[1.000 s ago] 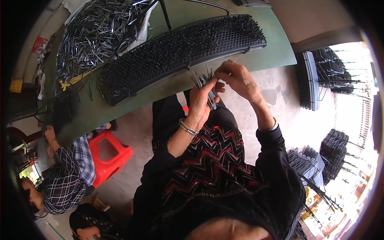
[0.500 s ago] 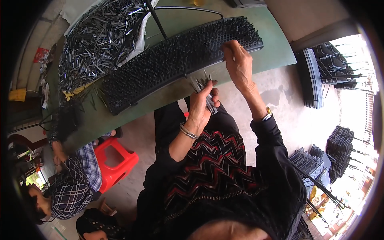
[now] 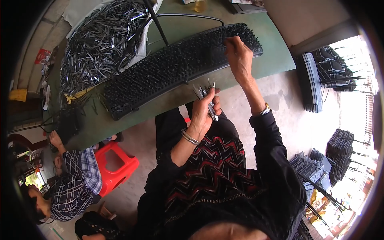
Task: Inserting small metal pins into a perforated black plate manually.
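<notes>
A long, curved black panel [image 3: 168,66] lies across the table, perforated and densely set with short dark strips standing up like bristles. My right hand [image 3: 241,62] is over its right part, thumb and fingers closed in a pinch; what they hold, if anything, is hidden. Nearer to me, just off the table's front edge, my left hand [image 3: 203,118] grips a bundle of thin, flat, silvery-dark strips [image 3: 199,92]. The strips poke out above the thumb and below the fingers.
A large heap of loose dark strips [image 3: 104,48] lies on white sheeting at the left. Thin black rods [image 3: 160,28] rise behind the panel. A glass of yellowish liquid [image 3: 200,5] stands at the back. One person [image 3: 72,184] sits left by a red stool [image 3: 130,162]; black racks [image 3: 340,156] stand right.
My right hand has moved slightly farther back across the panel. My left hand still grips its bundle, a little lower in view. The seated person's hand has moved at the table's left edge.
</notes>
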{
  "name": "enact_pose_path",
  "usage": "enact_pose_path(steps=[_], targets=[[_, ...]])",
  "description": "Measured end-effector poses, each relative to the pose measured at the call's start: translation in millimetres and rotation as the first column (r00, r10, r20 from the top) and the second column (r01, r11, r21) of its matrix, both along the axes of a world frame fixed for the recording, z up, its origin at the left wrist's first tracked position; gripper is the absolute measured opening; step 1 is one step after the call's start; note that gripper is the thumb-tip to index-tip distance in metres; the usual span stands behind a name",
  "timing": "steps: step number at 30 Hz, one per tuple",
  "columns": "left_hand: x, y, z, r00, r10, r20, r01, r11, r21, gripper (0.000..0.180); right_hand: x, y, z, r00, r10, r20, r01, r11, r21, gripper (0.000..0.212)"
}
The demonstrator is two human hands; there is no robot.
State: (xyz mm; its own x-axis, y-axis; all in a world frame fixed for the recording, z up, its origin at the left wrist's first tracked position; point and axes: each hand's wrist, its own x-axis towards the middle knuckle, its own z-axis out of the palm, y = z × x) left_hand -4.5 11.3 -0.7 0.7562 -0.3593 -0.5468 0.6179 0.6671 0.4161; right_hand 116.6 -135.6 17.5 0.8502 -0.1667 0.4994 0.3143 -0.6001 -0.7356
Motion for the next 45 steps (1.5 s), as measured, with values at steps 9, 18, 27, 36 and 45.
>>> enact_pose_path(steps=[9,18,27,36,45], targets=[[7,3,2,0.999,0.008,0.033,-0.009,1.000,0.018,0.025,7,-3,-11,0.998,0.059,-0.011,-0.060,0.988,-0.144,0.010],[18,-1,13,0.997,0.062,0.041,-0.066,0.994,0.086,0.017,-12,4,11,0.983,-0.056,-0.175,0.004,0.958,-0.286,0.017],[20,-3,14,0.996,0.063,0.068,-0.074,0.983,0.166,0.018,-53,-9,38,0.738,0.407,-0.538,-0.345,0.913,0.217,0.013],[19,-8,11,0.998,0.029,0.056,-0.036,0.991,0.128,0.022,8,2,7,0.996,-0.008,0.094,0.017,0.995,-0.103,0.010],[19,-4,13,0.998,0.066,0.011,-0.067,0.994,0.082,0.024,10,13,-9,1.000,-0.026,0.013,0.029,0.888,-0.459,0.016]])
